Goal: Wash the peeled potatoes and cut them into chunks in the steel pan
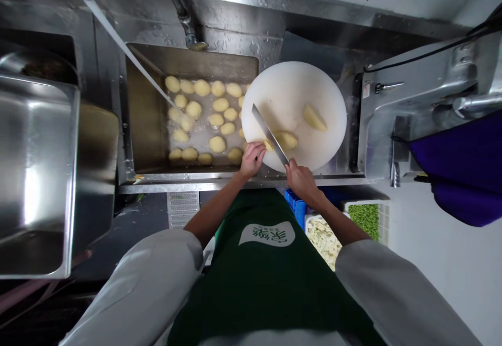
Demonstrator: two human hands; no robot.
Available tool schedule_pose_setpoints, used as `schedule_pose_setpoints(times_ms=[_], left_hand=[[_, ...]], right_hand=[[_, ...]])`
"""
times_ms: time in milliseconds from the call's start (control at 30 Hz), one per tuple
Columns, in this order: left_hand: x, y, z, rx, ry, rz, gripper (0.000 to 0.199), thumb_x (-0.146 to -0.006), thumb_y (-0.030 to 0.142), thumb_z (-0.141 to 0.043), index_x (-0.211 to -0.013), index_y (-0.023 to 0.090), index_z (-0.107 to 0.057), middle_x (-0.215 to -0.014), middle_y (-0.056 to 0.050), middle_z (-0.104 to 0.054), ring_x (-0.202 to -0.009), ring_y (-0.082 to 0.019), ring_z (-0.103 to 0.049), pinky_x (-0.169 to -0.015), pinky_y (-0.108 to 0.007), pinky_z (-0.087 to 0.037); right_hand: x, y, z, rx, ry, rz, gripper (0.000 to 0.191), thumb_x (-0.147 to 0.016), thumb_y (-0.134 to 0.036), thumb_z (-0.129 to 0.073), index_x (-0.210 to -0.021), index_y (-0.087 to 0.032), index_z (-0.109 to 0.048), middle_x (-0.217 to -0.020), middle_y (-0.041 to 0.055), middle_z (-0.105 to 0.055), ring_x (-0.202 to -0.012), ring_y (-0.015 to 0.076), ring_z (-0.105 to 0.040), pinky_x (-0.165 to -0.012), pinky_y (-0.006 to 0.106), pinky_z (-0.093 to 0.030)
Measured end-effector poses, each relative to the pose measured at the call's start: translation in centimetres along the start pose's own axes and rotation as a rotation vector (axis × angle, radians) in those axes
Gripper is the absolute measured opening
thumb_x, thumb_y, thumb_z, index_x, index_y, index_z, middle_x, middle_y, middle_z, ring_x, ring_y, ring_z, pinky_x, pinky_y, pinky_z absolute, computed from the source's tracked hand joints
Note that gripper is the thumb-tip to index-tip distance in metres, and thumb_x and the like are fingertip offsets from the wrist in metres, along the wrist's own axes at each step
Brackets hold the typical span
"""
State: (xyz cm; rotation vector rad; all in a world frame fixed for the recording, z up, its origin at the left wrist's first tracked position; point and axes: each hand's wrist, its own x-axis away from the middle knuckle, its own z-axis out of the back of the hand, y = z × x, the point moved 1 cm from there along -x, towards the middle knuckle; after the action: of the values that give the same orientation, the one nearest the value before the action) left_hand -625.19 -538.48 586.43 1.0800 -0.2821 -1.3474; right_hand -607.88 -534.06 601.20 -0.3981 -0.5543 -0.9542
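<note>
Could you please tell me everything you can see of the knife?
The knife has a long, straight, grey blade that looks like metal; its handle is mostly hidden in the right hand. It slants forward and left over the board, between a small potato piece by the left hand and a larger piece. Whether the edge touches the board is unclear.

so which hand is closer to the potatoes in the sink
Left. The left hand is at the cutting board's left edge, just beside the potatoes; the right hand is farther right, on the knife at the board's near edge.
</note>
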Motion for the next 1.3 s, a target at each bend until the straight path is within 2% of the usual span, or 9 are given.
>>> schedule_pose_setpoints(times_ms=[200,467,667,800,900,1100,1233,1300], left_hand=[[0.1,-0.2,-0.3,0.015,0.013,0.013,0.029,-0.104,0.036,-0.045,-0.098,0.017,-0.066,-0.100,-0.011,-0.070,-0.102,-0.021,-0.063,-0.097,-0.044,-0.051],[0.3,-0.3,-0.5,-0.036,0.008,0.015,0.031,-0.104,0.037,-0.043,-0.098,0.017,-0.067,-0.098,-0.010,-0.070,-0.099,-0.020,-0.064,-0.093,-0.042,-0.053],[0.3,-0.3,-0.5,-0.057,0.008,-0.025,0.032,-0.105,0.035,-0.043,-0.096,0.017,-0.067,-0.094,-0.010,-0.070,-0.096,-0.020,-0.065,-0.090,-0.041,-0.054],[0.5,-0.1,-0.5,-0.066,0.070,-0.034,0.029,-0.104,0.034,-0.045,-0.094,0.017,-0.066,-0.094,-0.009,-0.070,-0.094,-0.019,-0.065,-0.087,-0.040,-0.055],[0.6,0.0,-0.5,-0.075,0.084,-0.019,0.028,-0.104,0.033,-0.045,-0.094,0.017,-0.066,-0.095,-0.010,-0.069,-0.095,-0.019,-0.064,-0.087,-0.040,-0.055],[0.6,-0.3,-1.0,-0.037,0.034,0.007,0.030,-0.104,0.038,-0.045,-0.099,0.018,-0.067,-0.099,-0.011,-0.069,-0.100,-0.021,-0.064,-0.090,-0.041,-0.054],[0.5,0.2,-1.2,0.020,0.043,0.025,0.029,-0.103,0.037,-0.046,-0.099,0.017,-0.067,-0.102,-0.010,-0.070,-0.101,-0.021,-0.064,-0.093,-0.041,-0.053],[-0.3,1.2,-0.2,0.046,0.069,0.033,0.028,-0.103,0.037,-0.048,-0.097,0.018,-0.068,-0.099,-0.009,-0.070,-0.098,-0.019,-0.064,-0.091,-0.040,-0.053]], right_hand=[[0.3,-0.3,0.7,-0.007,-0.011,0.018,0.034,-0.107,-0.029,-0.022,-0.121,-0.011,-0.047,-0.093,0.0162,-0.074,-0.088,0.0275,-0.072,-0.074,0.031,-0.045],[-1.7,-0.7,-0.6,-0.018,-0.046,0.008,0.034,-0.107,-0.028,-0.024,-0.122,-0.012,-0.049,-0.100,0.0178,-0.074,-0.091,0.0255,-0.071,-0.075,0.030,-0.045],[-0.3,-0.8,0.3,-0.035,-0.008,-0.006,0.037,-0.107,-0.029,-0.020,-0.123,-0.010,-0.048,-0.096,0.0171,-0.074,-0.089,0.0262,-0.071,-0.077,0.031,-0.044],[0.1,-1.1,0.8,-0.025,-0.009,0.000,0.038,-0.107,-0.031,-0.019,-0.123,-0.011,-0.048,-0.096,0.0171,-0.074,-0.088,0.0263,-0.071,-0.076,0.031,-0.044],[-0.4,-1.3,0.4,-0.034,-0.015,0.004,0.038,-0.107,-0.030,-0.020,-0.124,-0.012,-0.048,-0.097,0.0167,-0.074,-0.088,0.0255,-0.071,-0.075,0.031,-0.045],[-2.2,-1.6,-0.9,-0.032,-0.025,-0.002,0.036,-0.106,-0.028,-0.023,-0.123,-0.012,-0.050,-0.100,0.0178,-0.074,-0.090,0.0259,-0.071,-0.076,0.032,-0.046],[-1.8,-0.7,0.1,-0.058,-0.002,0.038,0.035,-0.106,-0.029,-0.025,-0.119,-0.012,-0.053,-0.097,0.0171,-0.074,-0.088,0.0269,-0.071,-0.074,0.031,-0.044],[-0.9,0.2,1.0,-0.066,0.041,0.034,0.036,-0.106,-0.030,-0.025,-0.118,-0.011,-0.053,-0.094,0.0172,-0.074,-0.087,0.0280,-0.071,-0.072,0.031,-0.043]])
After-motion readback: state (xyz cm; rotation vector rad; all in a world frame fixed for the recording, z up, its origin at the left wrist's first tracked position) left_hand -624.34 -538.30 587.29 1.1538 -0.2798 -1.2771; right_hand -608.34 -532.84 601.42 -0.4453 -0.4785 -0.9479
